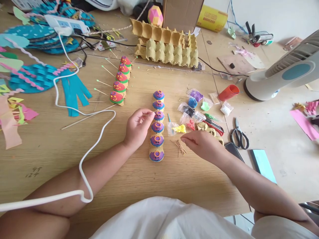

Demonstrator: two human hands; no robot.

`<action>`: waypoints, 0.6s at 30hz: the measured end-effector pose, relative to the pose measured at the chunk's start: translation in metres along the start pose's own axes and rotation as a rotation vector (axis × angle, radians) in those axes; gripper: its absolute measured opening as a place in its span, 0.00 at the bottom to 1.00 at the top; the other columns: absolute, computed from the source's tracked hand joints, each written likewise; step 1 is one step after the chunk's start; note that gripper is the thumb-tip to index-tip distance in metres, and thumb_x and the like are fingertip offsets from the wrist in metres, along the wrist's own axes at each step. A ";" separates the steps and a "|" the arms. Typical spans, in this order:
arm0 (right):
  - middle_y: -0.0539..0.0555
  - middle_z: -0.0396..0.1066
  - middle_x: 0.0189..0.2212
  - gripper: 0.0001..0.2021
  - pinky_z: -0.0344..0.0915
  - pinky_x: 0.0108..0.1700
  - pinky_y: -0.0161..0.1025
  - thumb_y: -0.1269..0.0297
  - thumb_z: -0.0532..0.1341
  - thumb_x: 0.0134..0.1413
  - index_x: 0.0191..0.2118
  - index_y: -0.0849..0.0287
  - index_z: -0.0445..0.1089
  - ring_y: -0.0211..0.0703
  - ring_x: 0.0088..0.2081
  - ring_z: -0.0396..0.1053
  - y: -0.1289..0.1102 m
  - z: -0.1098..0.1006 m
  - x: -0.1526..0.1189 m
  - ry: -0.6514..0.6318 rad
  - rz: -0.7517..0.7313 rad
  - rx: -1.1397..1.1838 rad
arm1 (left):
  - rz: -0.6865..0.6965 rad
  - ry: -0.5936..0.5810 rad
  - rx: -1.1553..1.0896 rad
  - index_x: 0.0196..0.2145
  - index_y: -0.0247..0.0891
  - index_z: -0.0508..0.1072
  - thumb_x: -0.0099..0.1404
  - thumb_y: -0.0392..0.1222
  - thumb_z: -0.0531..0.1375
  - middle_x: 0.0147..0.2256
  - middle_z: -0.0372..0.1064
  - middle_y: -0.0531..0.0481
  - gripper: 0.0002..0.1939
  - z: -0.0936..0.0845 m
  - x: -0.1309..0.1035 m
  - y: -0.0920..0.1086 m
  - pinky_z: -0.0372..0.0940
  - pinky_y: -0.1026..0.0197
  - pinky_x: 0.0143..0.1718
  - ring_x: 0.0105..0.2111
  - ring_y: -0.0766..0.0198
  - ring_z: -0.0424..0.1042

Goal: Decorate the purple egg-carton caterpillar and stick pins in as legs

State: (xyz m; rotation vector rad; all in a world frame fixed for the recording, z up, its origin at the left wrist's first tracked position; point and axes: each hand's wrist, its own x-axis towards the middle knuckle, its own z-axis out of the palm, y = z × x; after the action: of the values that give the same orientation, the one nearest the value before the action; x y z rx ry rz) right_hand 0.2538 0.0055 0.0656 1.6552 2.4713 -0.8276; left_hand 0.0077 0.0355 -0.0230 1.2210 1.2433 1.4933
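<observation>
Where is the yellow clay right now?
In the head view, just right of centre, the yellow clay lies beyond the toothpicks, close to the right hand.

The person's bare left forearm [104, 172] slants up from the lower left toward the upright row of purple-and-blue domed cardboard cups with orange rings [157, 127]. The left hand [139, 127] is at the row's left side, its back facing left, fingers curled and thumb stretched toward the forefinger, their tips right by the third cup from the far end. The bare right forearm [249, 176] comes in from the lower right; the right hand [203, 146] is to the row's right, knuckles up, wrist bent slightly, fingers bunched and pointing toward it. What either fingertip grip encloses is too small to tell.
</observation>
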 end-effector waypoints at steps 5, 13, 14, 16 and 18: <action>0.52 0.79 0.35 0.08 0.60 0.34 0.37 0.65 0.61 0.64 0.43 0.54 0.79 0.43 0.33 0.74 0.010 0.008 -0.012 0.067 -0.009 0.021 | 0.001 -0.008 0.006 0.36 0.41 0.77 0.66 0.53 0.66 0.35 0.75 0.51 0.13 0.000 0.000 0.002 0.68 0.60 0.43 0.38 0.63 0.73; 0.57 0.75 0.43 0.11 0.64 0.40 0.38 0.70 0.58 0.68 0.50 0.55 0.76 0.44 0.41 0.73 0.017 0.023 -0.007 0.094 -0.287 -0.111 | 0.008 0.001 -0.003 0.36 0.41 0.77 0.66 0.53 0.66 0.35 0.76 0.51 0.13 0.000 0.000 0.003 0.68 0.60 0.43 0.38 0.63 0.73; 0.57 0.75 0.42 0.12 0.63 0.39 0.38 0.71 0.57 0.69 0.50 0.55 0.76 0.44 0.42 0.72 0.018 0.023 -0.005 0.088 -0.346 -0.185 | 0.005 0.002 0.000 0.36 0.41 0.77 0.66 0.53 0.66 0.35 0.76 0.51 0.13 0.000 0.000 0.003 0.68 0.60 0.43 0.38 0.63 0.73; 0.58 0.74 0.42 0.11 0.61 0.39 0.39 0.72 0.57 0.69 0.49 0.56 0.76 0.45 0.42 0.70 0.020 0.023 -0.002 0.085 -0.436 -0.342 | -0.003 0.001 0.000 0.36 0.41 0.77 0.66 0.53 0.66 0.34 0.76 0.51 0.13 0.001 0.000 0.004 0.68 0.60 0.43 0.38 0.63 0.73; 0.57 0.75 0.41 0.10 0.60 0.39 0.41 0.72 0.57 0.69 0.46 0.57 0.76 0.46 0.41 0.68 0.022 0.024 0.000 0.108 -0.516 -0.471 | -0.006 0.000 -0.011 0.36 0.41 0.77 0.65 0.53 0.66 0.34 0.76 0.51 0.13 0.001 0.000 0.004 0.68 0.61 0.42 0.37 0.63 0.73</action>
State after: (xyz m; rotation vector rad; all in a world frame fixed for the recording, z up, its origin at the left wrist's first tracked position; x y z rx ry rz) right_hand 0.2673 0.0007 0.0368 0.9459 2.9107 -0.1382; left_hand 0.0082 0.0347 -0.0188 1.2089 1.2360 1.4939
